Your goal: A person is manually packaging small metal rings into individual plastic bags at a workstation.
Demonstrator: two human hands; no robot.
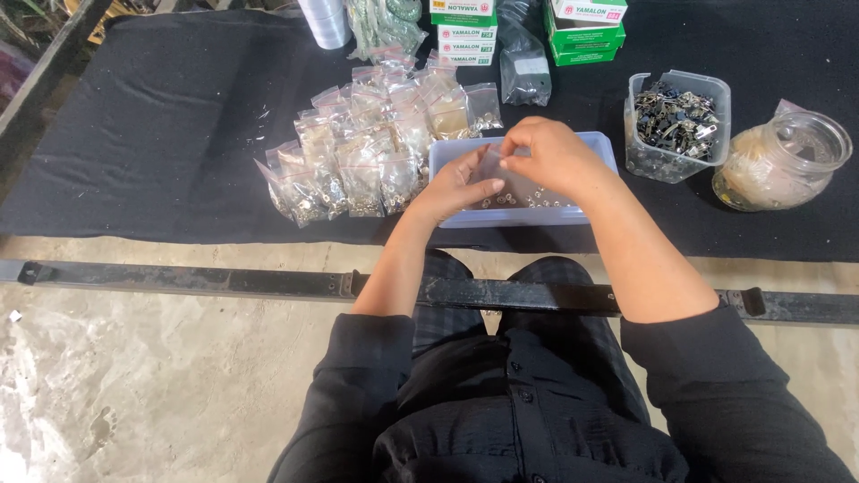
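My left hand (455,186) and my right hand (548,154) together hold a small clear plastic bag (490,165) between their fingertips, just above a pale blue tray (447,156). Small silver metal pieces (519,199) lie in the tray under the bag. A heap of filled clear bags (367,148) with metal parts lies on the black cloth (161,125) directly left of the tray, close to my left hand.
A clear square tub of dark metal clips (677,125) and a glass jar (783,161) stand to the right. Green and white boxes (583,31), a dark bag (523,67) and a white roll (325,22) sit at the back. A black bar (224,282) crosses in front.
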